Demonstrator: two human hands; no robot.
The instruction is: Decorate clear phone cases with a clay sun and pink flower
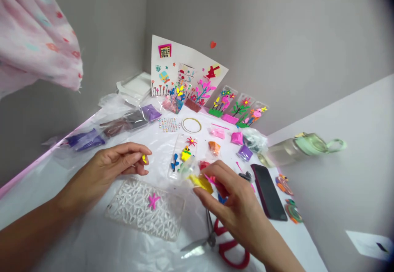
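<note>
My left hand (pixel 123 163) pinches a small bit of yellow clay (pixel 144 158) between thumb and fingertips. In my right hand (pixel 230 190) is a clear packet of yellow clay (pixel 201 183), with something thin and pink beside it, partly hidden by the fingers. Between the hands lies a clear phone case (pixel 174 172) decorated with a yellow clay bird (pixel 186 154), a red flower and a blue plant. Closer to me, a clear patterned plate (pixel 135 210) bears a pink clay starfish-like shape (pixel 153 200). Red-handled scissors (pixel 212 239) lie partly open below my right hand.
Packets of orange (pixel 214 148), pink and purple clay sit behind my right hand. A dark phone (pixel 269 192) and a green-lidded bottle (pixel 295 147) are on the right. Decorated clear cases (pixel 241 108) and a drawn-on white card (pixel 172 65) stand at the back.
</note>
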